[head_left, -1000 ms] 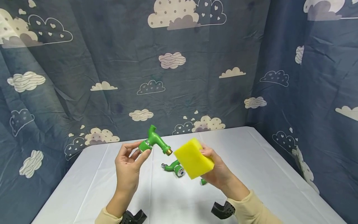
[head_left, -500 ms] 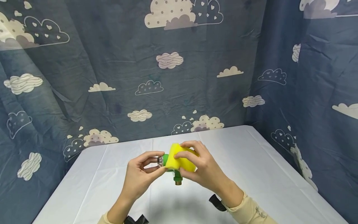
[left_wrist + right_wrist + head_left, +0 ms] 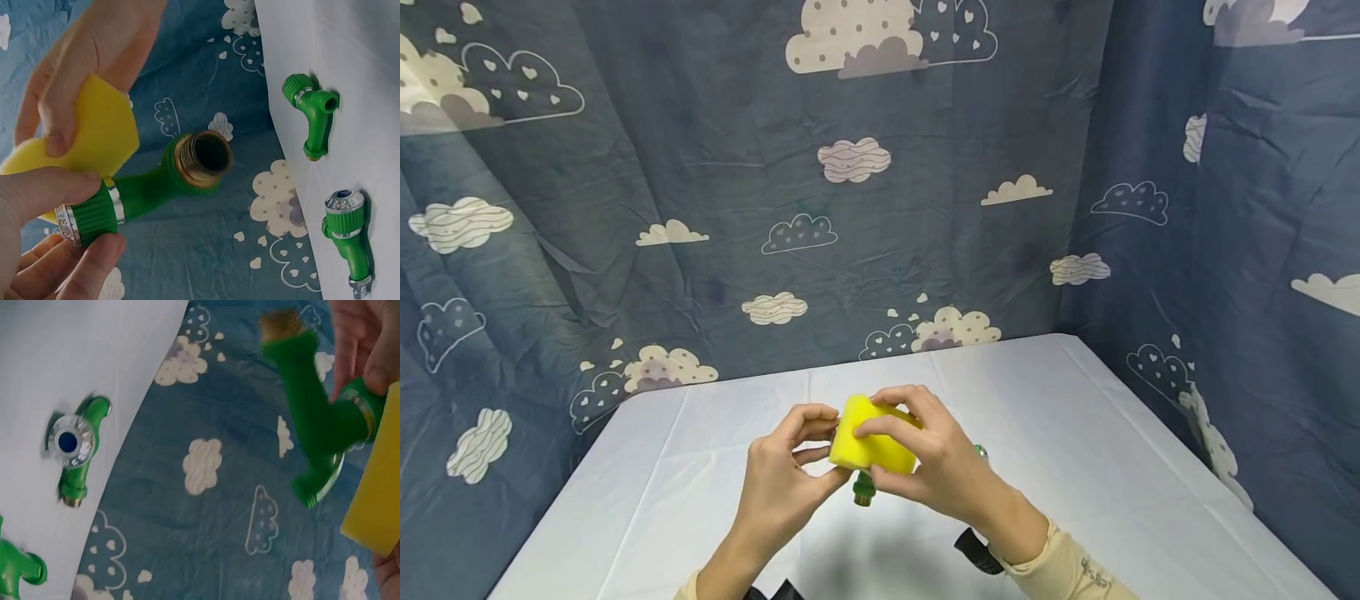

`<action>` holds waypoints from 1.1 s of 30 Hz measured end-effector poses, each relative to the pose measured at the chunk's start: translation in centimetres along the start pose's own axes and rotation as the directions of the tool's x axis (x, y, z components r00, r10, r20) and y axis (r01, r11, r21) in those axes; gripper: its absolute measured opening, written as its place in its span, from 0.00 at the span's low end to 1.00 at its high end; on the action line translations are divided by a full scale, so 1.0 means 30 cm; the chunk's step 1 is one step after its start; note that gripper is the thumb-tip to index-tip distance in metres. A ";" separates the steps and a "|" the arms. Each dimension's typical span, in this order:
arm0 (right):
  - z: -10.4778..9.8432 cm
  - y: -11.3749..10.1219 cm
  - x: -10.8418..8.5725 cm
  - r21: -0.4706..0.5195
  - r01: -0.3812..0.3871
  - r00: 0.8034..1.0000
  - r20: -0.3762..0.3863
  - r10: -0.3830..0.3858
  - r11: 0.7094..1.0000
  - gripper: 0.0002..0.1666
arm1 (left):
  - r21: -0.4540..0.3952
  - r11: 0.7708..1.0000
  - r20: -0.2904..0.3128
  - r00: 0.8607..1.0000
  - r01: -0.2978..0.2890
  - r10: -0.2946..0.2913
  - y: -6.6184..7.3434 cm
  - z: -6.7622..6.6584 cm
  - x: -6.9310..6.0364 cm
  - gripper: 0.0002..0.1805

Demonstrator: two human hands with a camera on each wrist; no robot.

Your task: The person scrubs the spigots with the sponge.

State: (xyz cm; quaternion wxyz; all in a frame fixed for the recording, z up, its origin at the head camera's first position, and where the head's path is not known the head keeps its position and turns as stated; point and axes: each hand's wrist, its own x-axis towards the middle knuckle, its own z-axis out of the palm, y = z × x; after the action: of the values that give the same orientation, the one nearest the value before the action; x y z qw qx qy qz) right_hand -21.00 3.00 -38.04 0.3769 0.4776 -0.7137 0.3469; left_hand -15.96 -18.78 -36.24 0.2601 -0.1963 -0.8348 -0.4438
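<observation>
My left hand [image 3: 782, 471] grips a green tap [image 3: 144, 190] by its ribbed, silver-ringed knob, lifted above the white table. A brass threaded end of the tap faces the left wrist view. Bent in my right hand [image 3: 951, 458] is a yellow sponge [image 3: 850, 433], pinched between thumb and fingers and lying against the tap. From the head view the sponge covers most of the tap, and only its lower end shows beneath. In the right wrist view the tap's body stands clear beside the sponge's edge [image 3: 378, 494].
On the white table [image 3: 647, 483] lie more green taps: one [image 3: 317, 125] and another [image 3: 349, 234] appear in the left wrist view. Past my right hand, a bit of green [image 3: 981, 452] peeks out. A blue cloud-patterned curtain [image 3: 715, 167] hangs behind the table.
Both hands have come together, bringing the sponge from beside the tap onto it. The tap has turned its free end downward. Over the last half second, sponge and tap shifted slightly left and down.
</observation>
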 end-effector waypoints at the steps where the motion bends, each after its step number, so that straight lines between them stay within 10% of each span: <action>1: 0.001 0.004 0.000 -0.005 -0.012 1.000 -0.007 0.012 1.000 0.30 | 0.008 1.000 -0.004 1.000 -0.018 0.018 0.002 0.001 -0.001 0.31; 9: -0.010 0.042 -0.001 -0.041 -0.147 0.989 -0.040 0.145 0.988 0.25 | 0.085 0.995 -0.006 0.998 -0.060 0.061 -0.003 0.005 0.000 0.32; 14: -0.024 0.032 0.001 0.032 -0.100 0.994 0.036 0.099 0.994 0.28 | 0.105 0.991 0.034 0.996 -0.085 0.081 -0.004 0.004 -0.001 0.35; 19: -0.030 0.053 -0.005 0.063 -0.065 0.995 0.079 0.060 0.996 0.29 | -0.001 0.994 0.126 0.986 -0.107 0.106 -0.003 -0.017 0.001 0.35; 23: -0.046 0.092 -0.008 0.172 -0.234 0.972 0.058 0.227 0.957 0.24 | -0.150 0.985 0.195 0.974 -0.090 0.118 -0.001 -0.049 0.004 0.34; 26: -0.060 0.115 -0.010 0.430 -0.416 0.908 0.145 0.393 0.801 0.19 | -0.255 0.964 0.219 0.966 -0.076 0.135 -0.001 -0.069 0.008 0.33; 31: -0.062 0.133 -0.021 0.722 -0.588 0.791 0.417 0.448 0.365 0.17 | -0.461 0.874 0.209 0.938 -0.154 0.276 -0.011 -0.088 0.018 0.30; 33: -0.055 0.135 -0.025 0.731 -0.616 0.765 0.467 0.445 0.292 0.17 | -0.544 0.814 0.168 0.923 -0.206 0.346 -0.018 -0.091 0.022 0.30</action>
State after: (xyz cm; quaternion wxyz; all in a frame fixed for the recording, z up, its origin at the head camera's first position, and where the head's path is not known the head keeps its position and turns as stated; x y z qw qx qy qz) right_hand -24.28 5.95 -38.46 -0.1119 0.3609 -0.5902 0.7133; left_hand -16.08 -21.30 -34.88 0.1489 -0.4349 -0.6737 -0.5786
